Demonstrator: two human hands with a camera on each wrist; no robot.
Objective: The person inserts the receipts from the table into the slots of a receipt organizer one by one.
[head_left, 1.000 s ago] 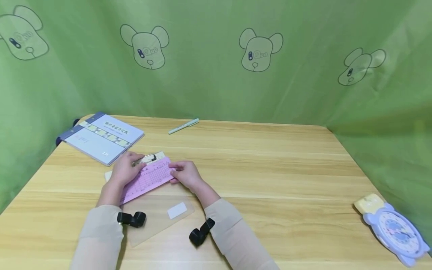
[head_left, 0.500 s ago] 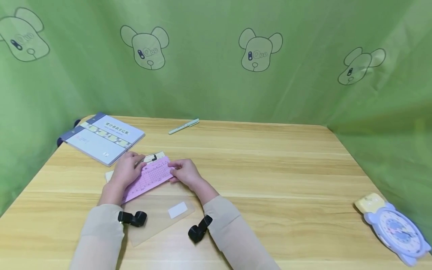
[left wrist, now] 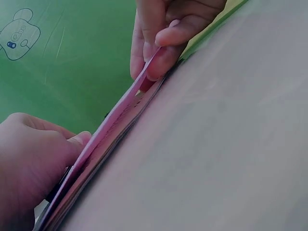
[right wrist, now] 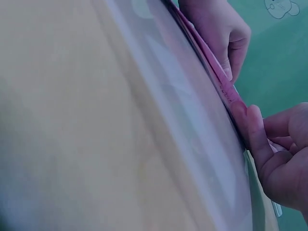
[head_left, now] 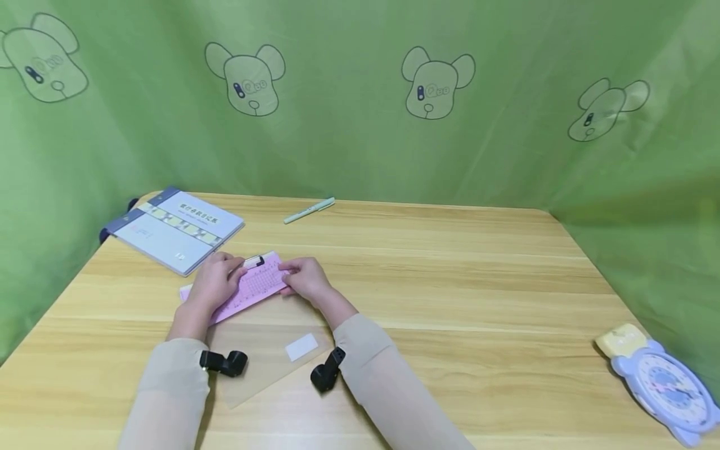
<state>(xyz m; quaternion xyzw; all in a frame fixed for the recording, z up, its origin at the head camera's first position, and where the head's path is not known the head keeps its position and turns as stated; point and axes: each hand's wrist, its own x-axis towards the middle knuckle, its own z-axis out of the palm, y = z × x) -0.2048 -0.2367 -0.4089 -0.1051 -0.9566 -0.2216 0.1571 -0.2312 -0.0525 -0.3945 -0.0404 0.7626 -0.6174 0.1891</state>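
Note:
A pink printed sheet (head_left: 255,286) with a table grid lies tilted over a file folder, its upper edge at a metal and black clip (head_left: 254,262). My left hand (head_left: 215,280) grips the clip's left part, its thumb against the sheet. At the sheet's right edge my right hand (head_left: 306,277) pinches the paper between thumb and fingers. In the left wrist view, the sheet (left wrist: 113,113) stands slightly apart from the layers beneath it. The folder's translucent cover (head_left: 253,369), with a white label (head_left: 301,347), spreads toward me. My left hand hides part of the clip.
A light blue ledger book (head_left: 179,228) lies at the back left, close beyond my left hand. Farther back is a pale green pen (head_left: 309,210). A blue and yellow toy clock (head_left: 664,387) lies at the table's right edge. Green curtain (head_left: 360,125) surrounds the table (head_left: 450,281).
The pink sheet has slid up toward the clip and now covers the cream strip that showed there. My right hand has moved slightly away from me with the sheet's edge.

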